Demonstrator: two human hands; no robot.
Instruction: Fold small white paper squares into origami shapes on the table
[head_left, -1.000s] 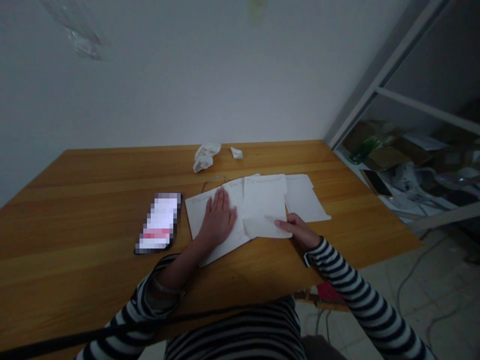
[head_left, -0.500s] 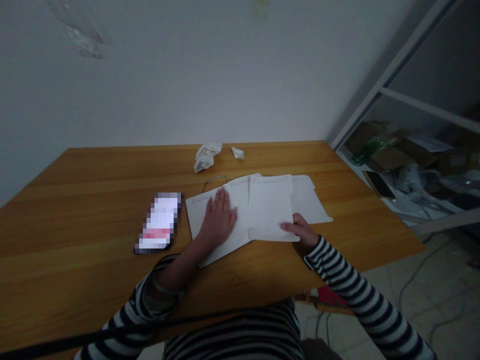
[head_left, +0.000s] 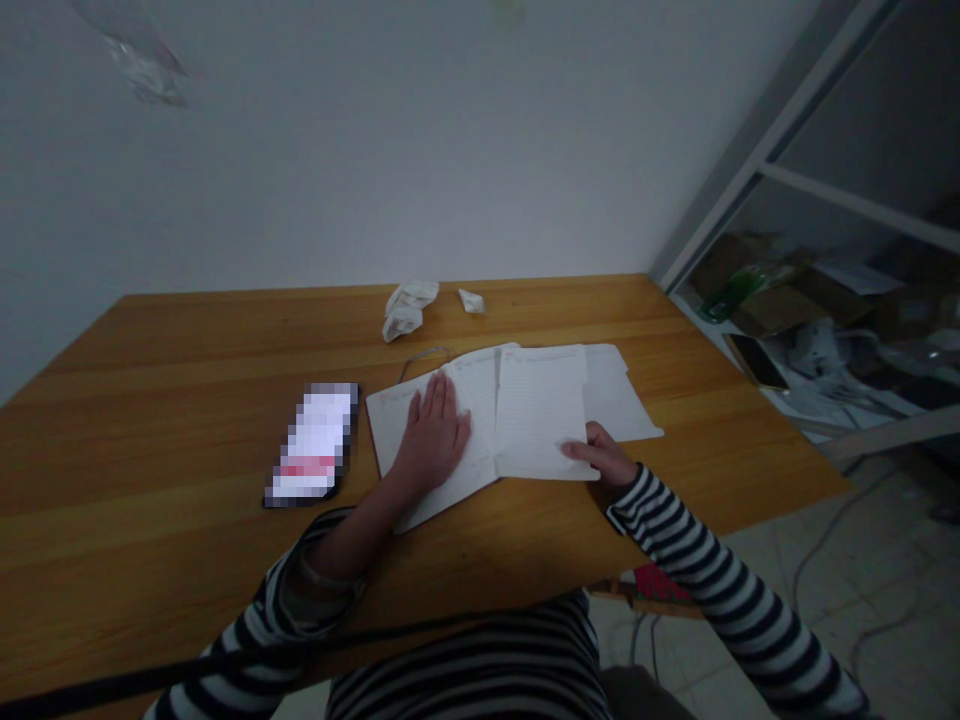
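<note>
An open white notebook point(head_left: 472, 395) lies on the wooden table point(head_left: 187, 400). My left hand point(head_left: 431, 435) rests flat on its left page with the fingers stretched out. My right hand point(head_left: 604, 455) pinches the lower right corner of a lined loose sheet point(head_left: 540, 410) that lies over the notebook's right side. Another white sheet point(head_left: 622, 400) sticks out from under it to the right.
A phone point(head_left: 313, 445) with a lit screen lies left of the notebook. Two crumpled bits of paper point(head_left: 409, 305) sit near the table's far edge. To the right a metal shelf point(head_left: 810, 300) holds clutter. Cables run on the floor.
The lined sheet, curled at its lower edge a second ago, now lies flat; my right hand slid slightly right with it. My left hand has stayed put.
</note>
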